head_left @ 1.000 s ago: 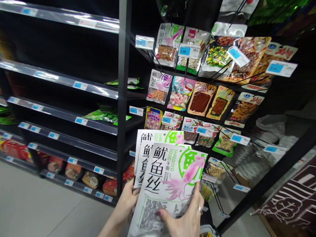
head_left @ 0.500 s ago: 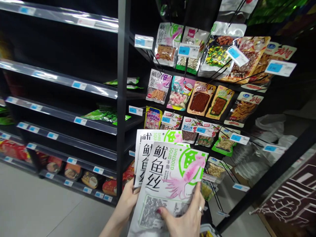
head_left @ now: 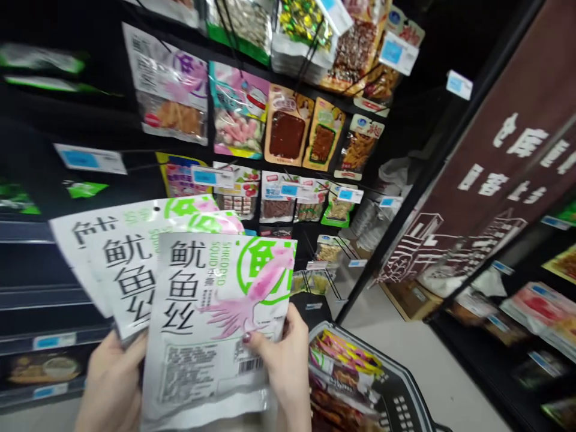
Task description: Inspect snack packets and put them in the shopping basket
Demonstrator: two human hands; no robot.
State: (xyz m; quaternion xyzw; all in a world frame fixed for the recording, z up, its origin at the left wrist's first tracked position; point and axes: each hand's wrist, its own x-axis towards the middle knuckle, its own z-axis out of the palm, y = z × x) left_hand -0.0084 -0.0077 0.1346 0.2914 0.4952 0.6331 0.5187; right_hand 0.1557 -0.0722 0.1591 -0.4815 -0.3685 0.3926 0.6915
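Fanned out in front of me are three white shredded squid packets with green lettering and a pink squid picture. My right hand grips the front shredded squid packet by its right edge, thumb pressed on its face. My left hand is closed around the lower left edges of the two packets behind, the middle packet and the rear packet. The front packet overlaps the middle one, hiding much of it and part of my left fingers.
Snack packets hang on hooks ahead, among them a squid strip packet and a marshmallow packet. Price tags jut out before them. At the lower right is a dark basket holding several packets. A brown printed panel and another shelf stand right.
My view has swung right and down, bringing the basket and brown panel further into sight. The squid packets are spread wider apart, and both hands appear further left in view.
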